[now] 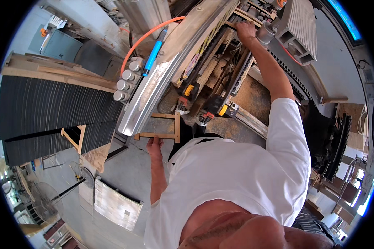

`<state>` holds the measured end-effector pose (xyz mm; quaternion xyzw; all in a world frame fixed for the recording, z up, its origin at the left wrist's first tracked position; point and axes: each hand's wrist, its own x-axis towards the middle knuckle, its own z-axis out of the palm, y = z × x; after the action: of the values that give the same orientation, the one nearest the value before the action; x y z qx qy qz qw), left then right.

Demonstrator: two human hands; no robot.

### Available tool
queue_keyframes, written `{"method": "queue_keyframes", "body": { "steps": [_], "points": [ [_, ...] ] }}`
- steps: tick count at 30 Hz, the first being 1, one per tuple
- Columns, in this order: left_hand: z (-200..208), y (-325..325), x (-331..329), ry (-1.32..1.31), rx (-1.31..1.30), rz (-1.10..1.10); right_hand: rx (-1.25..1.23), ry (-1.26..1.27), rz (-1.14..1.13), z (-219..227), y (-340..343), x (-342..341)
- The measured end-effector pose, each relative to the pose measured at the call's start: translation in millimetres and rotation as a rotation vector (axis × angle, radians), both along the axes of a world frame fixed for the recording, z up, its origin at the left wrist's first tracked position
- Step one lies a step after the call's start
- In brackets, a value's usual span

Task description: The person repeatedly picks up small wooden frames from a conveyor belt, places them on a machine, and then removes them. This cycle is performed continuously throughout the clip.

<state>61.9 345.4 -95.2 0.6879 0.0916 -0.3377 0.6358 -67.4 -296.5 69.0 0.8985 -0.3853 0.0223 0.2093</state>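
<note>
My left hand [155, 146] is closed on the lower strip of a small wooden frame [177, 128], held low beside my body. The frame is made of light wooden strips joined at the corners, and part of it is out of sight behind the machine's metal rail. Stretched far forward, my right hand [246, 31] has its fingers bent down over pale wooden strips [247, 16] at the far end of the machine. These strips look like another frame, though my fingers cover the spot they touch. A round metal cylinder [265, 34] stands right beside that hand.
The machine's long metal rail [147, 93] carries a blue tube [155, 53] and an orange hose [147, 34]. Sawdust [251, 99] covers its bed. Dark slats [56, 106] are stacked at left, with a fan [45, 199] beyond. A ribbed aluminium block [299, 31] hangs by my right forearm.
</note>
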Motion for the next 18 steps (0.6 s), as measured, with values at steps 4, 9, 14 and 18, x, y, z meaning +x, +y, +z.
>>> {"method": "queue_keyframes", "body": {
  "steps": [4, 9, 14, 18],
  "points": [
    [28, 21, 6, -0.104, -0.012, -0.071, -0.002, -0.018, -0.013, 9, 7, -2],
    [93, 56, 29, -0.368, -0.041, -0.150, 0.160, -0.091, -0.106, 36, 27, 5],
    [148, 114, 89, -0.610, -0.033, -0.176, 0.181, -0.586, 0.059, 89, 150, 13],
    [183, 153, 140, -0.342, -0.675, 0.044, 0.330, -0.961, 0.320, 111, 315, 11]
  ]
}}
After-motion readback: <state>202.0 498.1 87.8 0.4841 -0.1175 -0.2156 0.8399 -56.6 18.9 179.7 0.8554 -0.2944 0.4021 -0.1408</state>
